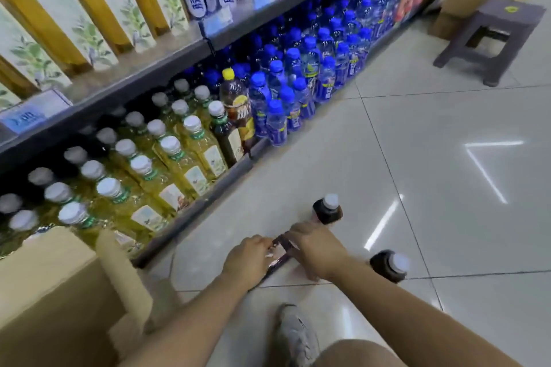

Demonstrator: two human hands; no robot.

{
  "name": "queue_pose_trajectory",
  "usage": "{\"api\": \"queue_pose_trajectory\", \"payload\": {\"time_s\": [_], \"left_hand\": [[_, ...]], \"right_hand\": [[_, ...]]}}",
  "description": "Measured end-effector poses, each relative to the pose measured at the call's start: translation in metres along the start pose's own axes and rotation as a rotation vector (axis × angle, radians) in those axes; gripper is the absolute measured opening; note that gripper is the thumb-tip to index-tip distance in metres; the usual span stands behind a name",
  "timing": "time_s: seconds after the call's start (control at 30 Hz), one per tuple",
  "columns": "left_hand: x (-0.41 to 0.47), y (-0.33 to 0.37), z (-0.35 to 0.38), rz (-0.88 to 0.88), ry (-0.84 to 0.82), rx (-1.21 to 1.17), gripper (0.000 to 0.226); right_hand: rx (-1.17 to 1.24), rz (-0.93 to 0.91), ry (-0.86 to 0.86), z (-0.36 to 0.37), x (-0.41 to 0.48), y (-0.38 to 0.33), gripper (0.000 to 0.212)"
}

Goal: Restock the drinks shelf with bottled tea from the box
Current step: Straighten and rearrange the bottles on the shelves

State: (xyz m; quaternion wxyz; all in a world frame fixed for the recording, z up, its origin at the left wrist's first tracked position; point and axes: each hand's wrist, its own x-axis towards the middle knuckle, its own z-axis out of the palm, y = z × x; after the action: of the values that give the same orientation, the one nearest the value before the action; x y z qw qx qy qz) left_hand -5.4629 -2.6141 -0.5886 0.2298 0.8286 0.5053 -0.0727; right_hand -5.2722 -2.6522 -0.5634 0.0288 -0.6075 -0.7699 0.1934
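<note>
Bottled tea (280,251), dark with a purple and white label, lies tilted low over the floor (447,158) between your two hands; it is not clear whether it touches the tiles. Your left hand (247,259) holds its near part, fingers curled round it. Your right hand (313,246) grips the far end, fingers bent down over it. A first standing bottle (327,209), dark with a pale round cap, is just beyond your right hand. A second standing bottle (389,266) is near your right wrist. The cardboard box (44,292), matte brown with a raised flap, sits at your left, close to the bottom shelf (193,211). There, squarish yellow bottles (179,164) with white ribbed caps stand in tight rows. To your right the glossy tiles give open room up to the stool (489,33).
</note>
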Motion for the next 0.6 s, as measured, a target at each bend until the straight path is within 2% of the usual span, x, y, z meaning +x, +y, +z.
{"api": "queue_pose_trajectory", "payload": {"time_s": [0.13, 0.3, 0.43, 0.6], "left_hand": [[0.011, -0.029, 0.036, -0.142, -0.004, 0.016, 0.035], [0.010, -0.066, 0.096, -0.337, -0.161, 0.047, 0.061], [0.006, -0.082, 0.137, -0.445, -0.177, -0.015, 0.086], [0.011, -0.094, 0.160, -0.538, -0.094, -0.072, 0.082]], "right_hand": [[-0.133, 0.000, -0.171, 0.031, 0.047, -0.006, 0.035], [-0.230, 0.030, -0.414, 0.083, 0.091, -0.009, 0.052], [-0.338, -0.033, -0.523, 0.131, 0.112, -0.012, 0.065], [-0.453, -0.125, -0.527, 0.173, 0.128, -0.020, 0.073]]}}
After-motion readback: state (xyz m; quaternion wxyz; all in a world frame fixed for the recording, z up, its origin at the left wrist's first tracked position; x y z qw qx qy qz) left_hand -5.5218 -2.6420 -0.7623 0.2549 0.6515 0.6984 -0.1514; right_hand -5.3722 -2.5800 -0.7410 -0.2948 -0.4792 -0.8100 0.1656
